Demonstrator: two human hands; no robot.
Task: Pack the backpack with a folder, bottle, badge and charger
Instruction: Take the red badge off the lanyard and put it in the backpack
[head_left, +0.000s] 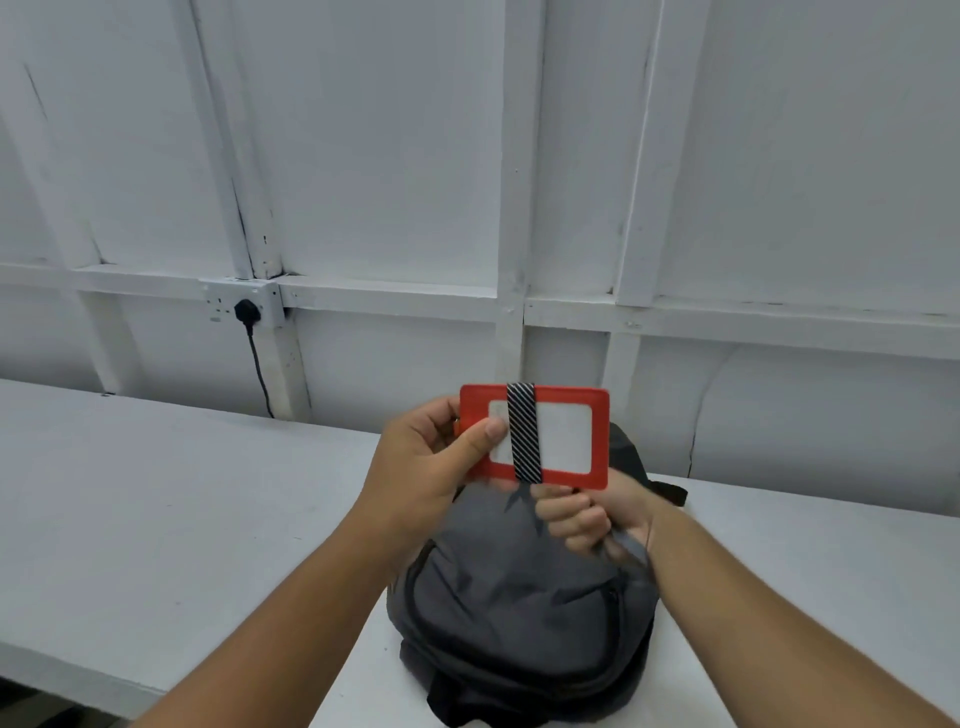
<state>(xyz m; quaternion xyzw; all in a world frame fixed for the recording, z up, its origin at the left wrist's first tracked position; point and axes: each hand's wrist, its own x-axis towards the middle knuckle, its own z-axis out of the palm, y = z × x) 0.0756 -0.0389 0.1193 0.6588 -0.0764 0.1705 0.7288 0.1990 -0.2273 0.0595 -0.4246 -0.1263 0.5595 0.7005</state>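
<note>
Holding the badge (566, 436) in my left grip (421, 467), right grip (587, 519) clutching its lanyard (522, 436); next, into the backpack (519, 613).

A red badge (600, 436) is being held up above the grey backpack (519, 613), which is lying on the white table (156, 493). The badge's left edge is being pinched by the left hand (426, 467), its thumb pressing on the front. A striped lanyard (522, 436) is lying wrapped across the badge's face. Its lower end is being gripped by the right hand (587, 519) just above the backpack's top. Behind the backpack, to the left, a black plug (244, 310) is sitting in a wall socket (221, 301).
</note>
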